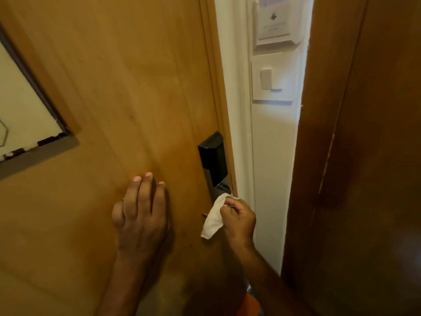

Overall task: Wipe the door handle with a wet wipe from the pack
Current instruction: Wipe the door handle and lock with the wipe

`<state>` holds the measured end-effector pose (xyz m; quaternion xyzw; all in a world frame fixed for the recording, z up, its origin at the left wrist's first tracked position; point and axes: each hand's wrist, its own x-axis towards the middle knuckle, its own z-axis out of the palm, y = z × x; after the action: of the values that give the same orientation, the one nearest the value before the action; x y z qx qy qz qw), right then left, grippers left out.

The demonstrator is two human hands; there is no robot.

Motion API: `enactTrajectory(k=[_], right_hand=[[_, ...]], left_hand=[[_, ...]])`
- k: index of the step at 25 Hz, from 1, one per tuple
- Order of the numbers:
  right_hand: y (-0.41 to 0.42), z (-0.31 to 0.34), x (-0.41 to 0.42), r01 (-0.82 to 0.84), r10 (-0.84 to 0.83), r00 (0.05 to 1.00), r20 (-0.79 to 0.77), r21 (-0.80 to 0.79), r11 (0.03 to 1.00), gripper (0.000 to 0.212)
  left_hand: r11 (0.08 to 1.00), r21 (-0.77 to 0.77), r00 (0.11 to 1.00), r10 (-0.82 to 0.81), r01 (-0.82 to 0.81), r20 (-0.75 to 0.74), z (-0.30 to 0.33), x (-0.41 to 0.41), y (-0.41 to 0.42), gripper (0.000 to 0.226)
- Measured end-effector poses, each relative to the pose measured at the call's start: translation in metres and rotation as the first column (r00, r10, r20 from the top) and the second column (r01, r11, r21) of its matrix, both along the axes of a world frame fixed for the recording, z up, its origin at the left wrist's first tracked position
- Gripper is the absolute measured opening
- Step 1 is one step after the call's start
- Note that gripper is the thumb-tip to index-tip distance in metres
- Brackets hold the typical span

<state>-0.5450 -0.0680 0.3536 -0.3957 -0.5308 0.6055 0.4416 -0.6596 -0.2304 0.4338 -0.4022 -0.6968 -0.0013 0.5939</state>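
While left hand (141,209) lies flat, fingers extended, on wooden door (114,87), right hand (239,218) pinches crumpled white wet wipe (213,221) against lever below black lock housing (213,159); no legible writing.

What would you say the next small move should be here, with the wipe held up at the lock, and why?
Probably slide the right hand down a little so the wet wipe wraps the door handle. The wipe now sits against the lower lock plate, and only a tip of the lever shows beside it. The left hand lies flat on the door, steadying it.
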Motion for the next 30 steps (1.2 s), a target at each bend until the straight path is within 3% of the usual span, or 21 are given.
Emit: enactTrajectory(k=[3, 5, 7, 9, 11, 12, 15, 18, 19, 21, 23, 25, 26, 27, 28, 29, 30], right_hand=[[-0.003, -0.007, -0.018, 0.119, -0.138, 0.981, 0.137, 0.137, 0.983, 0.027], [0.006, 0.000, -0.035, 0.182, -0.190, 0.971, 0.147, 0.068, 0.981, 0.033], [0.034, 0.018, -0.049, 0.216, -0.183, 0.967, 0.176, -0.191, 0.958, 0.029], [0.057, 0.031, -0.052, 0.166, -0.130, 0.986, 0.108, -0.480, 0.862, 0.032], [0.043, 0.035, -0.054, 0.079, -0.066, 0.997, 0.044, -0.594, 0.800, 0.035], [0.029, 0.029, -0.057, 0.122, -0.086, 0.992, 0.088, -0.613, 0.781, 0.036], [-0.015, 0.027, -0.061, 0.231, -0.221, 0.972, 0.084, -0.541, 0.809, 0.041], [-0.025, 0.031, -0.067, 0.247, -0.184, 0.960, 0.212, -0.329, 0.912, 0.041], [-0.021, 0.032, -0.067, 0.214, -0.150, 0.966, 0.212, -0.325, 0.921, 0.041], [-0.002, 0.034, -0.063, 0.156, -0.105, 0.985, 0.134, -0.470, 0.869, 0.032], [0.019, 0.032, -0.056, -0.119, 0.039, 0.991, -0.127, -0.720, 0.684, 0.029], [0.026, 0.023, -0.049, -0.400, -0.001, 0.880, -0.475, -0.743, 0.536, 0.035], [0.026, 0.020, -0.048, -0.430, -0.050, 0.847, -0.529, -0.738, 0.521, 0.036], [0.023, 0.020, -0.052, -0.407, -0.062, 0.854, -0.516, -0.738, 0.539, 0.036], [0.018, 0.018, -0.057, -0.296, -0.034, 0.916, -0.400, -0.731, 0.614, 0.035], [0.010, 0.016, -0.063, -0.079, -0.043, 0.986, -0.162, -0.675, 0.734, 0.036], [-0.001, 0.016, -0.071, 0.119, -0.095, 0.993, 0.073, -0.519, 0.847, 0.041]], left_hand=[[0.999, 0.021, 0.999, 0.031, -0.031, -0.033, -0.004, -0.003, -0.002, 0.029], [0.999, 0.029, 0.999, 0.030, -0.029, -0.037, -0.006, -0.005, -0.001, 0.028], [0.999, 0.030, 0.999, 0.021, -0.020, -0.033, -0.006, -0.005, 0.000, 0.027], [1.000, 0.012, 0.999, 0.017, -0.017, -0.037, -0.007, -0.004, 0.000, 0.028], [0.999, 0.001, 0.998, 0.034, -0.034, -0.060, -0.006, -0.005, 0.000, 0.027], [0.999, -0.002, 0.997, 0.036, -0.036, -0.064, -0.006, -0.006, 0.000, 0.027], [0.999, 0.013, 0.998, 0.033, -0.032, -0.063, -0.006, -0.007, 0.001, 0.026], [0.998, 0.015, 0.996, 0.054, -0.053, -0.072, -0.008, -0.006, 0.000, 0.022], [0.998, 0.022, 0.995, 0.065, -0.064, -0.076, -0.008, -0.007, 0.001, 0.021], [0.997, 0.033, 0.995, 0.071, -0.068, -0.075, -0.007, -0.008, 0.003, 0.017], [0.998, 0.031, 0.995, 0.054, -0.051, -0.083, -0.006, -0.010, 0.005, 0.013], [0.999, 0.023, 0.996, 0.036, -0.034, -0.081, -0.003, -0.010, 0.003, 0.011], [0.999, 0.015, 0.996, 0.033, -0.032, -0.079, -0.004, -0.009, 0.003, 0.011], [1.000, 0.003, 0.997, 0.030, -0.030, -0.077, -0.004, -0.008, 0.003, 0.012], [1.000, -0.010, 0.997, 0.025, -0.026, -0.073, -0.005, -0.008, 0.002, 0.014], [1.000, -0.018, 0.997, 0.019, -0.021, -0.069, -0.006, -0.007, 0.002, 0.016], [1.000, -0.021, 0.998, 0.015, -0.016, -0.065, -0.006, -0.007, 0.001, 0.017]])
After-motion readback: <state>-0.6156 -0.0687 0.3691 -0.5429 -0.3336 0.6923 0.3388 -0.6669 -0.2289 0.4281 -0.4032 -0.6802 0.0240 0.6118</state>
